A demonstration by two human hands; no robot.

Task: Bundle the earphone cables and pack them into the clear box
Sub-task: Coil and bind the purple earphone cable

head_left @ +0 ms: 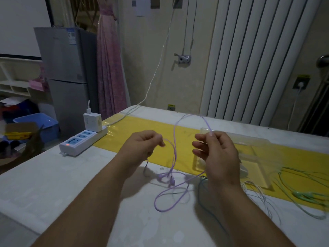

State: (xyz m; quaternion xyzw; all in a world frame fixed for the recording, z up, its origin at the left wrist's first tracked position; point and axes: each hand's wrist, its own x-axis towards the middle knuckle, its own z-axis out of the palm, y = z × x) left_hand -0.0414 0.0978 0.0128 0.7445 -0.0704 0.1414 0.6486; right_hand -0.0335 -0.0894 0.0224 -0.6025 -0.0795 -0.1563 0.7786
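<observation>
nothing legible anywhere. blue-and-white sticker (72, 37) near the top of the grey fridge (62, 65): print too small to read. paper sheets (141, 6) on the far wall: blurred. faint grey marking on the white charger (92, 122) in the power strip (80, 142) at the tabletop's left edge: unreadable. yellow-and-black tag (304, 76) above the wall socket: unreadable.

Pastel cables on white and yellow

The thin lilac earphone cable (172, 181), mint-green earphone cable (302, 195) and thin white earphone cable (261, 195) show against a white table (53, 175) crossed by a glossy yellow band (142, 125). The white plastic power strip (78, 141) has pale-blue socket faces and a red light.
</observation>
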